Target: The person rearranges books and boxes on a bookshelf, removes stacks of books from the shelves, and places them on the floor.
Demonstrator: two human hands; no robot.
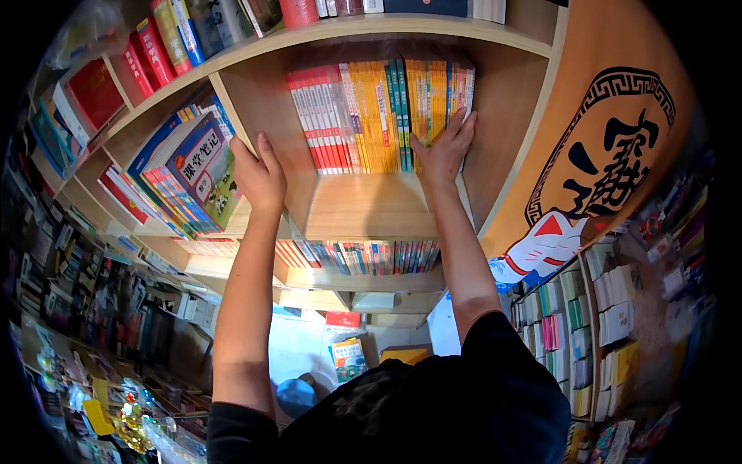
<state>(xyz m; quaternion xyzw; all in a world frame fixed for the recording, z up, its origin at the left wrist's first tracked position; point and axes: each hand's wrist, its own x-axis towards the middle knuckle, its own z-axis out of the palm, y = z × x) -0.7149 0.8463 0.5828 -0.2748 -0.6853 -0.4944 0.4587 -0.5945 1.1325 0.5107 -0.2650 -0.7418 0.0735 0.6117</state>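
A row of thin books (pixel 382 116) stands upright in the middle shelf compartment, with red and white spines at the left, then yellow, green and yellow ones. My right hand (pixel 446 147) lies against the right end of this row, its fingers apart, the thumb touching the yellow spines. My left hand (pixel 260 172) is at the upright divider (pixel 239 104) left of the compartment, fingers spread around its front edge. Beside it, in the compartment to the left, leans a stack of books with a dark-covered book (pixel 205 170) in front.
Below is another shelf with a row of books (pixel 375 257). An orange cloth banner (pixel 610 100) with black characters hangs at the right. Books (pixel 348 359) and a blue round stool (pixel 296 396) are on the floor. More bookshelves stand at both sides.
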